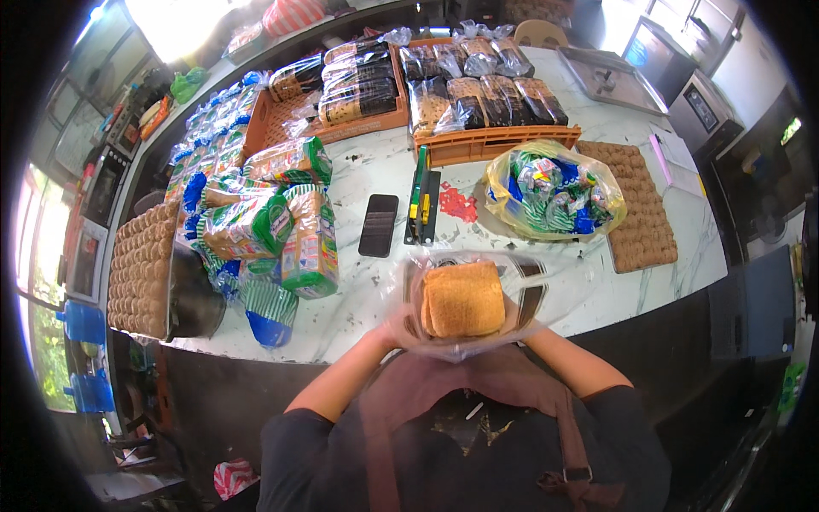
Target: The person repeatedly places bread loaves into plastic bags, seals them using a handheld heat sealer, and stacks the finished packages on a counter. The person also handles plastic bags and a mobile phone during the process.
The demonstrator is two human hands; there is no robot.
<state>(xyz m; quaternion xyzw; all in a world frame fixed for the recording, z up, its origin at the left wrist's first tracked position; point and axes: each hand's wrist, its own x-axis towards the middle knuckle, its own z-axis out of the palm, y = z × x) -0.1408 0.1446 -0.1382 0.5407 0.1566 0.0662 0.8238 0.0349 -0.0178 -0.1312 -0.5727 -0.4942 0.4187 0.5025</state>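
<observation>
Evidently left hand and right hand flanked clear bag — fingers blurred by plastic, couldn't tell whether spread or pinching. Bread slices lay within clear bag: probably light, soft, easily crushed; plastic likely slippery, so broad palms underneath suited best. Beyond clear bag — phone lay leftward, yellow bag rightward.

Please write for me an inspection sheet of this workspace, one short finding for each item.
Surface: white marbled table, things spread across it.
Job's things: bread, clear plastic bag around it; whether fully inside is unclear.
Clutter: phone, red scraps, yellow bag of crumpled plastic.
Hands: left hand and right hand at the clear bag's sides, partly hidden; grip unclear.
Cables: nothing seen.
Surroundings: orange crates with packaged loaves beyond; bagged loaves at left; brown bumpy slab at right.
</observation>
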